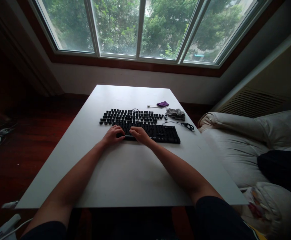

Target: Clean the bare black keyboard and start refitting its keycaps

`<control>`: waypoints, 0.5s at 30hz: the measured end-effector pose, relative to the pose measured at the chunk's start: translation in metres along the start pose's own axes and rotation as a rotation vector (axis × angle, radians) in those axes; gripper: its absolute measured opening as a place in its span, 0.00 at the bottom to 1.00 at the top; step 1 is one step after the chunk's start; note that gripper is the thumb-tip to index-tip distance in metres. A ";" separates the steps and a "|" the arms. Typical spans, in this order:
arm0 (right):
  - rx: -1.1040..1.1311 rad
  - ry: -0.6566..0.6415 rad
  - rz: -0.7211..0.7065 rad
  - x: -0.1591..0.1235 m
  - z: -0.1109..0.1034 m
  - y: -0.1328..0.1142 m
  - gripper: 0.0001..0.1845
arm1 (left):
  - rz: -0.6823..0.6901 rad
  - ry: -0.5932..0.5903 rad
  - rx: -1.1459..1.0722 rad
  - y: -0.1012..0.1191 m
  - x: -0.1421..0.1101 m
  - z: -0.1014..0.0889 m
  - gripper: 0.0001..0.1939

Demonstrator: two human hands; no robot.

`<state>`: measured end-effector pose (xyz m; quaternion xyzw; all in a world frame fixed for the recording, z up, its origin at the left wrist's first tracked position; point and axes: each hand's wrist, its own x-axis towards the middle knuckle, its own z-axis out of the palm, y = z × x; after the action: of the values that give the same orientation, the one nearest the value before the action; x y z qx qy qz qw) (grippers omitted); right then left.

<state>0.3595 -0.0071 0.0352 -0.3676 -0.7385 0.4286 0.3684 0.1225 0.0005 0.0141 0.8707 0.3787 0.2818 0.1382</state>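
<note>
A black keyboard (164, 133) lies on the white table in front of me. Its left end is in the grip of my left hand (112, 134), with the fingers curled over the far side and the thumb on the near side. My right hand (140, 134) is closed above the keyboard's left half, thumb and fingers together. Whatever it pinches is too small or hidden to make out. Just beyond the keyboard, loose black keycaps (127, 116) are spread in rows. The keyboard's cable (189, 126) is bundled to the right.
A grey cloth (176, 114) and a purple pouch (163, 104) lie at the back right of the table (135, 176), beside a thin stick (153, 106). A pale sofa (230, 143) stands along the right side. Windows (115, 30) are ahead.
</note>
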 end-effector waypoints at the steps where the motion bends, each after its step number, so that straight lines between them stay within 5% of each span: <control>1: -0.126 0.035 -0.038 -0.003 -0.003 0.002 0.20 | -0.001 0.002 0.002 0.001 0.000 0.000 0.08; 7: -0.706 0.073 -0.318 -0.025 -0.014 0.023 0.06 | -0.009 0.036 -0.002 0.002 0.000 0.002 0.07; 15: -0.833 0.060 -0.391 -0.034 -0.014 0.029 0.08 | -0.032 0.050 -0.047 0.000 0.000 0.001 0.06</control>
<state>0.3934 -0.0205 0.0066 -0.3502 -0.8923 0.0070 0.2847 0.1233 0.0007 0.0133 0.8539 0.3891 0.3098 0.1534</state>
